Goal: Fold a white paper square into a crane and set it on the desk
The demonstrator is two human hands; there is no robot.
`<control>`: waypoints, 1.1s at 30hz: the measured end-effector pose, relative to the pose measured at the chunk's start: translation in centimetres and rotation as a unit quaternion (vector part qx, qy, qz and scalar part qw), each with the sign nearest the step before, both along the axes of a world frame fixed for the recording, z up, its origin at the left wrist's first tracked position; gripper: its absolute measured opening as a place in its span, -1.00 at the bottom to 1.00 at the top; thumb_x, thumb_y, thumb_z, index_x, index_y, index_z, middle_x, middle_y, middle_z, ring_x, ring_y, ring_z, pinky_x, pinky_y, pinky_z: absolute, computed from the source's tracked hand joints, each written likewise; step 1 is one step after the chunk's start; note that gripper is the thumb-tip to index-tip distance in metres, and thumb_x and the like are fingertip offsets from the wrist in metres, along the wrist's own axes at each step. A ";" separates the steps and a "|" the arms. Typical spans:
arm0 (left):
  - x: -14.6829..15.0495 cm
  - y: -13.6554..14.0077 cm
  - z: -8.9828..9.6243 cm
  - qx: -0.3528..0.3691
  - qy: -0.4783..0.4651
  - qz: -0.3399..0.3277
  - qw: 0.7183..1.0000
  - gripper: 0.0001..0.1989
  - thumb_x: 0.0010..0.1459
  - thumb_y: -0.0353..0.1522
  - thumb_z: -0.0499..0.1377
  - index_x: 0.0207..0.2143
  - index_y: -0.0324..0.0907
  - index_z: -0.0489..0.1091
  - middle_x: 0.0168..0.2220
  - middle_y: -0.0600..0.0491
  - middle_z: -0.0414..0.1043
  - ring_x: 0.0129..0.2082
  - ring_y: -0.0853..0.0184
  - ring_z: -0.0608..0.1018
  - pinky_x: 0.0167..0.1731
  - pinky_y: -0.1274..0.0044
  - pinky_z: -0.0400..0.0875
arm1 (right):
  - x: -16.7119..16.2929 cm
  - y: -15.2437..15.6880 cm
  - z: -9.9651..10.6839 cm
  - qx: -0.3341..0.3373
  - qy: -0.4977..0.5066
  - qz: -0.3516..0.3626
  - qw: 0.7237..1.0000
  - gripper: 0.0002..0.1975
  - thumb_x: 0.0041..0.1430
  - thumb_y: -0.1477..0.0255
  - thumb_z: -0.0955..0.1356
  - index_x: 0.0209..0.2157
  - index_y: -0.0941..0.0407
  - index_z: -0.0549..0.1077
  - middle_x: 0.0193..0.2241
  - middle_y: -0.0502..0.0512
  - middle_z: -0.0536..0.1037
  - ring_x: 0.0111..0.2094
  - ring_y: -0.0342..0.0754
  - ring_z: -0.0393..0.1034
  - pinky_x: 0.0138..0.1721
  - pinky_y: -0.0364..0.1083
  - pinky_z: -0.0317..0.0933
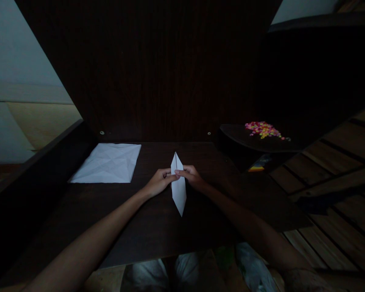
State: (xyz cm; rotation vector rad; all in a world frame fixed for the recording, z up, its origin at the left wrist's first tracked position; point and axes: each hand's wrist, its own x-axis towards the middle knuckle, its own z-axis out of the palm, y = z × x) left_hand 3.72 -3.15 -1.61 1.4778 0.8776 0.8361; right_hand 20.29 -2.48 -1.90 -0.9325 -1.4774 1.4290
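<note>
A piece of folded white paper (178, 192), long and narrow with a point at each end, is held between my two hands over the dark table. My left hand (161, 181) grips its left edge, with the thumb lying across the front. From the right side my right hand (193, 177) pinches it, thumb on the front near the other thumb. The fingers behind the paper are partly hidden. A slit runs down the middle of its upper tip. To the left lie creased white paper sheets (109, 164), spread flat on the table.
The dark table (145, 235) meets an upright dark panel (158, 73) at the back and a raised side board (42, 158) at left. On a low curved shelf (235, 132) at right sits a heap of small colourful pieces (264, 129). Wooden slats (346, 231) show beyond.
</note>
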 end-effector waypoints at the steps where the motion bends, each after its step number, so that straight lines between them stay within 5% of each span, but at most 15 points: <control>1: 0.0 0.0 0.0 0.001 0.002 -0.001 1.000 -0.71 0.01 -0.22 0.24 -0.30 -0.27 0.50 -0.39 0.04 0.52 -0.36 0.29 0.50 -0.33 0.51 0.33 | 0.0 0.0 0.0 0.000 -0.003 0.001 1.000 -0.68 -0.07 0.18 0.43 -0.52 0.18 0.48 -0.60 -0.01 0.46 -0.47 -0.08 0.35 -0.43 -0.13 0.21; 18: 0.1 0.1 -0.3 0.023 0.033 0.004 0.999 -0.77 0.03 -0.27 0.20 -0.37 -0.28 0.50 -0.46 0.06 0.48 -0.43 0.31 0.47 -0.40 0.52 0.32 | 0.0 -0.1 0.1 -0.014 -0.034 0.001 0.999 -0.67 -0.08 0.18 0.44 -0.55 0.19 0.45 -0.59 -0.01 0.47 -0.52 -0.11 0.33 -0.47 -0.15 0.17; 33: 0.1 0.2 -0.3 -0.017 -0.030 -0.015 0.999 -0.73 0.03 -0.21 0.25 -0.37 -0.27 0.49 -0.48 0.06 0.48 -0.47 0.34 0.48 -0.42 0.54 0.34 | 0.1 0.4 -0.6 -0.028 -0.002 0.003 1.000 -0.57 -0.09 0.05 0.43 -0.55 0.17 0.44 -0.65 -0.04 0.41 -0.60 -0.16 0.25 -0.56 -0.18 0.10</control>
